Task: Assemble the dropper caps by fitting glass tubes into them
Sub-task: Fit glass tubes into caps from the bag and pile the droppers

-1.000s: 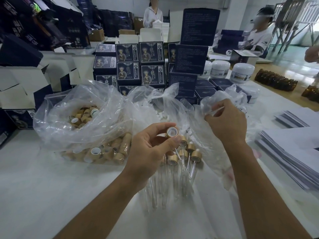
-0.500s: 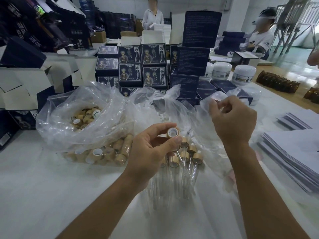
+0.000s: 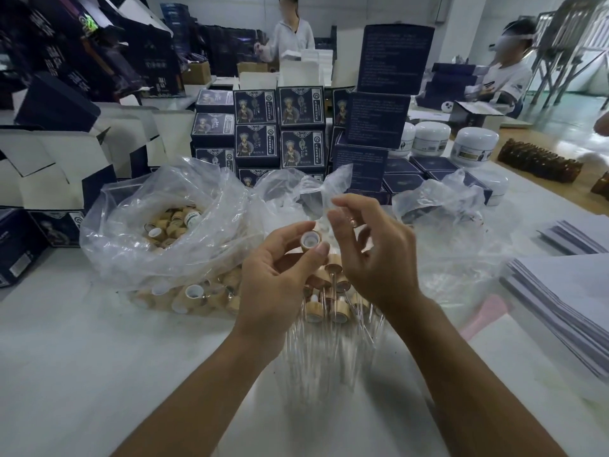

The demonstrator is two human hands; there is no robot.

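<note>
**Dropper-cap station: items in view**

- Left hand [image 3: 280,282]: fingers curled, thumb and forefinger pinching one cap [image 3: 310,240], its white-lined opening turned up toward the camera.
- Right hand [image 3: 372,258]: raised just beside the cap, thumb and forefinger closed on a glass tube [image 3: 324,215]; the tube is clear and blurred, its lower end near the cap's opening; whether it has entered cannot be told.
- Finished droppers [image 3: 333,301]: a cluster lying on the white surface [image 3: 99,374] beneath both hands, tubes pointing toward the camera.
- Clear bag of loose caps [image 3: 171,232]: left of the hands, mouth open.
- Second clear bag [image 3: 441,206]: right of the hands; contents indistinct.
- Dark printed boxes [image 3: 280,127]: stacked behind the bags.
- Paper stack [image 3: 560,291]: far right.
</note>
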